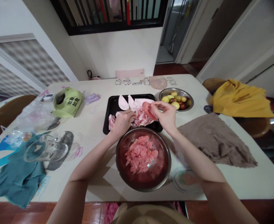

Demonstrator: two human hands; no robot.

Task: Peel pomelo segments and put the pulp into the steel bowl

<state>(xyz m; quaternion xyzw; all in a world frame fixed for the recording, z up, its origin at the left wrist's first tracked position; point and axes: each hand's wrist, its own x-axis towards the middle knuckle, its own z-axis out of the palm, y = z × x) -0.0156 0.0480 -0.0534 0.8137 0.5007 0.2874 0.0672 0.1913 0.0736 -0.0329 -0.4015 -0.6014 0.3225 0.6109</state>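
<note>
My right hand (166,115) holds a pink pomelo segment (148,110) over the black tray (107,109). My left hand (124,120) is closed just left of it, fingertips pinched above the tray; what they grip, if anything, is too small to tell. In the tray lie white rind pieces (123,102) at the back and a heap of pale pink membrane scraps (140,119) in the middle. Nearer to me, a steel bowl (119,168) holds a pile of peeled pink pomelo flesh (140,152), between my forearms.
A steel bowl of small fruit (190,105) stands behind my right hand. A brown cloth (211,140) lies to the right. At left are a glass pitcher (46,149), a teal cloth (22,174), a green bag (68,102) and clear plastic (34,112). A yellow cloth (239,96) drapes over a chair.
</note>
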